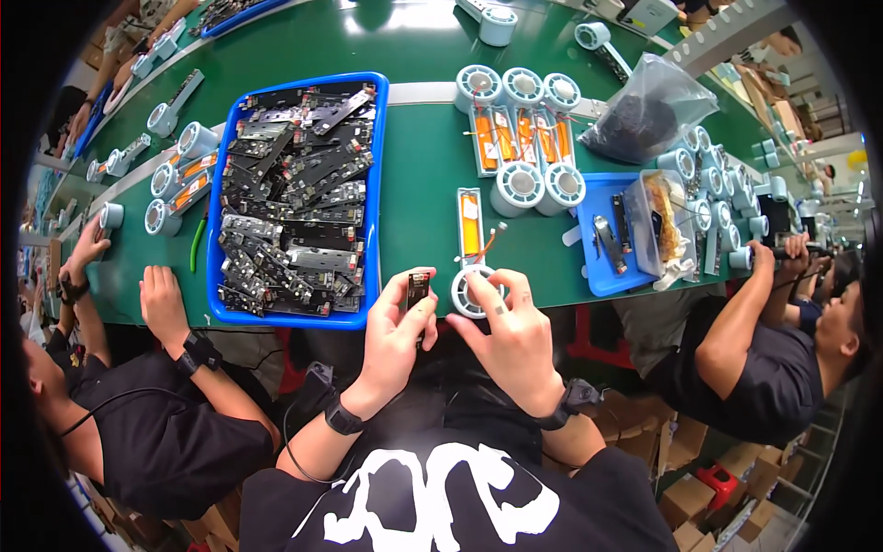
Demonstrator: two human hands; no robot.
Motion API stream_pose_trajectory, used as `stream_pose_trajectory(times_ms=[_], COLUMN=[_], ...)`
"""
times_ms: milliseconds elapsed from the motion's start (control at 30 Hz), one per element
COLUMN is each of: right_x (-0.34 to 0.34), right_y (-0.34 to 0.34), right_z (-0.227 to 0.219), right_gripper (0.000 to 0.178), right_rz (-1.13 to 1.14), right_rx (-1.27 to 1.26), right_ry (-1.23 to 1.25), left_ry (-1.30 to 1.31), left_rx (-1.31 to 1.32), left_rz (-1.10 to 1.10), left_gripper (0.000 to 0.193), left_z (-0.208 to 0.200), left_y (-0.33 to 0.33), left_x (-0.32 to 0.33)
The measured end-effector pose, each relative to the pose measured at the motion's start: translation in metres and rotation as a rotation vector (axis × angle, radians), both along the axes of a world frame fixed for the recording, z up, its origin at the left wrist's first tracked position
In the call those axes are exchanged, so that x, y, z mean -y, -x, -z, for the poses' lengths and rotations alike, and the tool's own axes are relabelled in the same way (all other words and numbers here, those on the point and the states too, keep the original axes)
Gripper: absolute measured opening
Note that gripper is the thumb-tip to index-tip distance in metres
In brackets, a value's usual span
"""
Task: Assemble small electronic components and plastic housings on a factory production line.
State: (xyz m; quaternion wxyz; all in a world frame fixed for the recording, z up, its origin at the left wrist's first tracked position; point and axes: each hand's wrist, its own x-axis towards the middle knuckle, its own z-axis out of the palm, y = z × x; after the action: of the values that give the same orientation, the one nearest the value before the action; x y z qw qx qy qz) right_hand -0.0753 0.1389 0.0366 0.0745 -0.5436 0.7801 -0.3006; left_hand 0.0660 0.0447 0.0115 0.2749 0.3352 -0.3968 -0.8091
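Between thumb and fingers my left hand [392,340] holds a small black circuit board [418,287] upright, just past the table's near edge. My right hand [515,340] is on the round head of a light-blue handheld fan [459,296], fingers curled over it and thumb at its near rim. The fan's open handle points away from me. Inside the handle lies an orange battery [471,224], and loose wires with a small white connector [502,226] stick out beside it. My fingers cover part of the fan head.
Left of my hands stands a blue tray [380,184] heaped with black circuit boards. Several fans [522,85] with batteries lie beyond. At right are a blue bin [598,276], a clear container [655,262] and a plastic bag [648,110]. People [166,414] sit on both sides.
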Motion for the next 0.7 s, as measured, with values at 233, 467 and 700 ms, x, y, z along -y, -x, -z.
stream_pose_trajectory(times_ms=[233, 467, 700], right_x=[0.003, -0.005, 0.006], right_y=[0.016, 0.057, 0.064], right_z=[0.000, -0.001, -0.008], right_gripper=[0.061, 0.069, 0.068], right_rz=[0.203, -0.120, -0.134], right_rx=[0.429, 0.160, 0.034], right_ry=[-0.015, 0.010, -0.068], left_ry=[0.145, 0.213, 0.728], left_rx=[0.126, 0.143, 0.380], left_rz=[0.012, 0.084, 0.039], left_gripper=[0.034, 0.033, 0.032], left_z=[-0.008, -0.008, -0.016], left_y=[0.025, 0.001, 0.015], left_x=[-0.002, -0.004, 0.007])
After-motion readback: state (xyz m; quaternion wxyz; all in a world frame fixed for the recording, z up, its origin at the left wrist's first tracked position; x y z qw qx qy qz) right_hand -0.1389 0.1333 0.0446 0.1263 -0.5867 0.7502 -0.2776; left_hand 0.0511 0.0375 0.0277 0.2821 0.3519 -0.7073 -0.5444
